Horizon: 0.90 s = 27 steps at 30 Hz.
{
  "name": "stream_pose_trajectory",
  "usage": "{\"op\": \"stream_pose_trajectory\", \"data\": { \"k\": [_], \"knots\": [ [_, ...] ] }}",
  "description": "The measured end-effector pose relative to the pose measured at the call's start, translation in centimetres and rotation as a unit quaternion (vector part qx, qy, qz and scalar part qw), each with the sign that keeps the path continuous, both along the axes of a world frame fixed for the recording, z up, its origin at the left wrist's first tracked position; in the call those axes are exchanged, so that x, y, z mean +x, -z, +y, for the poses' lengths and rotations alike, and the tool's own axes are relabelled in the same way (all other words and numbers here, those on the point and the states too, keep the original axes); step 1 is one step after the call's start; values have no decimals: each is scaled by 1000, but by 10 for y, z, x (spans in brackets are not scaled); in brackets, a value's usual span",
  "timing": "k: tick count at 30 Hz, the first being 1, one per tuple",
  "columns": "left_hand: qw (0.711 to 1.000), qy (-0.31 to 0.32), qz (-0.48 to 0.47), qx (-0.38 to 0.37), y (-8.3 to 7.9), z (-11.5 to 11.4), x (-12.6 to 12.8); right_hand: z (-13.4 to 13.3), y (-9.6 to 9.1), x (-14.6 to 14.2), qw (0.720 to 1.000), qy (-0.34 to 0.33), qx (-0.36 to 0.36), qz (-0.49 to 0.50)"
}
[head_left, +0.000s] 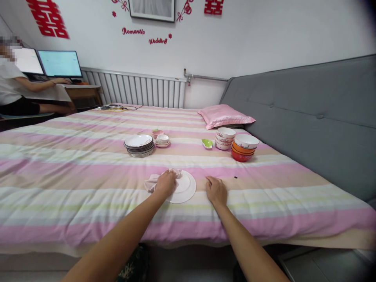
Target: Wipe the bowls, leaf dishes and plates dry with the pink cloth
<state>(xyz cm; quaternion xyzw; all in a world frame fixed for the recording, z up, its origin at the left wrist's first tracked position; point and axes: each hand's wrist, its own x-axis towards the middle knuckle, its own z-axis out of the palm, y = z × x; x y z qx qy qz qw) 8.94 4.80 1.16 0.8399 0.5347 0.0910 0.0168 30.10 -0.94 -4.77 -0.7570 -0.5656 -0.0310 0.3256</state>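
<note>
A white plate lies flat on the striped bedspread in front of me. My left hand is closed on a pale pink cloth and presses it against the left side of the plate; part of the cloth spreads out beyond the hand. To the right of the plate, apart from it, my right hand rests on the bedspread with its fingers loosely bent and apart, and I see nothing in it. A small black object lies just past that hand.
Beyond the plate are stacked plates, small dishes, a green leaf-shaped dish, patterned bowls and larger bowls. A pink pillow lies near the grey headboard. A person sits at monitors, far left.
</note>
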Motion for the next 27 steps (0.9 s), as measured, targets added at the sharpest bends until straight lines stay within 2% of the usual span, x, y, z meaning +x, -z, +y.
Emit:
{"op": "stream_pose_trajectory", "data": {
  "k": [7,14,18,27],
  "knots": [
    [1000,-9,-4,1,0,-15,-12,0,0,0,1000,0,3,-2],
    [1000,-5,-8,7,7,-36,-24,0,1,0,1000,2,4,-2],
    [1000,-10,-11,20,8,-47,-23,0,1,-1,1000,-2,7,-4],
    [1000,19,8,18,1,-69,-10,0,2,1,1000,-3,7,-5]
  ]
}}
